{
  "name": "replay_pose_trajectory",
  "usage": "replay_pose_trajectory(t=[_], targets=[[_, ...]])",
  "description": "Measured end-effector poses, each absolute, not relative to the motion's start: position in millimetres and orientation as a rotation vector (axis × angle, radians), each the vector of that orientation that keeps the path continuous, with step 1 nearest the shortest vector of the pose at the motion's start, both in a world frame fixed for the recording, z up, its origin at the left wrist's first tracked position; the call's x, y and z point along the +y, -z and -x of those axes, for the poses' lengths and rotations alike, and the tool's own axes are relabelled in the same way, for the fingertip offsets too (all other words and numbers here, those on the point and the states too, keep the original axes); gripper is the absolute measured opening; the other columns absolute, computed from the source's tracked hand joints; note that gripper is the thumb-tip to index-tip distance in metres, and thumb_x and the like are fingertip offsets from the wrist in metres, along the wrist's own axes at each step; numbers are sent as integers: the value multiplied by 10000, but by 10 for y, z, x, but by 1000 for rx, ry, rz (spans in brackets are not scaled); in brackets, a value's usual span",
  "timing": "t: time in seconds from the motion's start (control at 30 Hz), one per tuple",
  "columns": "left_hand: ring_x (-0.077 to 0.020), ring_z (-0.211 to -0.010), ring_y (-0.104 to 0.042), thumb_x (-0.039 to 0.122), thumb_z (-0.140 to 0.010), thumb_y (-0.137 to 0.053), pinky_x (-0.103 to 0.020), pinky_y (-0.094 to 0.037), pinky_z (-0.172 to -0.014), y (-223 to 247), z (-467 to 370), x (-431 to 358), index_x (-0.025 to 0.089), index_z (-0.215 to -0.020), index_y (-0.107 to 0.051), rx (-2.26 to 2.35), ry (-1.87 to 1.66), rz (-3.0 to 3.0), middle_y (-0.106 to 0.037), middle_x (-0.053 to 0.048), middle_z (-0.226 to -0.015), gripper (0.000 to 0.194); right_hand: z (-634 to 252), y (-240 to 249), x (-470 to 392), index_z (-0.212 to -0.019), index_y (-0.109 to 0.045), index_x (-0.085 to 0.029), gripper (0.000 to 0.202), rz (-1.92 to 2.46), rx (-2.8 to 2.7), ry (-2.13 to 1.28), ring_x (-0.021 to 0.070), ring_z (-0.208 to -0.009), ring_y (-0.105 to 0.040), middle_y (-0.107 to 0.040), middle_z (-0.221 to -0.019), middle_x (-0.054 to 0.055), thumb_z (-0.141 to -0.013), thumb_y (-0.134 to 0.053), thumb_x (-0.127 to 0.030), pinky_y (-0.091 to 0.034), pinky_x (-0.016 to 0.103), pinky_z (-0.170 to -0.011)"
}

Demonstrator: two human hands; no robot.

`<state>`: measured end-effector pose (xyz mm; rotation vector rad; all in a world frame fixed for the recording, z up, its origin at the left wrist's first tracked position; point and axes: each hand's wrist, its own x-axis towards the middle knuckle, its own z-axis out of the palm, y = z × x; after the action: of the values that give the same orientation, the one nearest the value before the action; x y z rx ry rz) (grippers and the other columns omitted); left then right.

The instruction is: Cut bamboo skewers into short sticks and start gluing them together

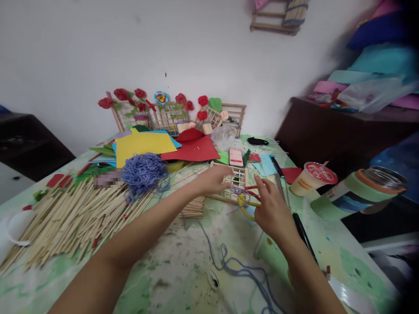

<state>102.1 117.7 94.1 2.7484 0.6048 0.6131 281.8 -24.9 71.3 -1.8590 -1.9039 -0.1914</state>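
Observation:
My left hand (pixel 214 179) reaches over the left side of a small frame of bamboo sticks (pixel 241 176), its fingers bent together; what they pinch is hidden. Against the frame's near right corner, my right hand (pixel 271 204) grips scissors with yellow and red handles (pixel 242 206), which point left toward the other hand. A small mat of bound sticks (pixel 193 207) lies just below my left wrist. Loose blue-grey yarn (pixel 240 265) trails across the near part of the table.
A pile of bamboo sticks (pixel 81 213) and a blue yarn ball (pixel 144 172) lie left. Behind are yellow paper (pixel 140 146), red paper (pixel 193 149) and stick fences with paper flowers (pixel 140 107). A phone (pixel 235 157), drink cup (pixel 310 179) and large green bottle (pixel 350 196) stand or lie rightward.

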Motion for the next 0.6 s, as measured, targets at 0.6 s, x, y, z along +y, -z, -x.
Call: replay_pose_trajectory(t=[0.6], targets=[[-148,-771,-573,198,-863,-506,-234,-412,-679,-746,-1319,969,149,-813,-656,383,-462,-2794,-632,-46,-787,165,-2738,-816,-410,-1427,-186,-278,837,1766,-1992,310,268,-1155,-502,-350,-1387,141,-674,-374,36,-542,362,-748]])
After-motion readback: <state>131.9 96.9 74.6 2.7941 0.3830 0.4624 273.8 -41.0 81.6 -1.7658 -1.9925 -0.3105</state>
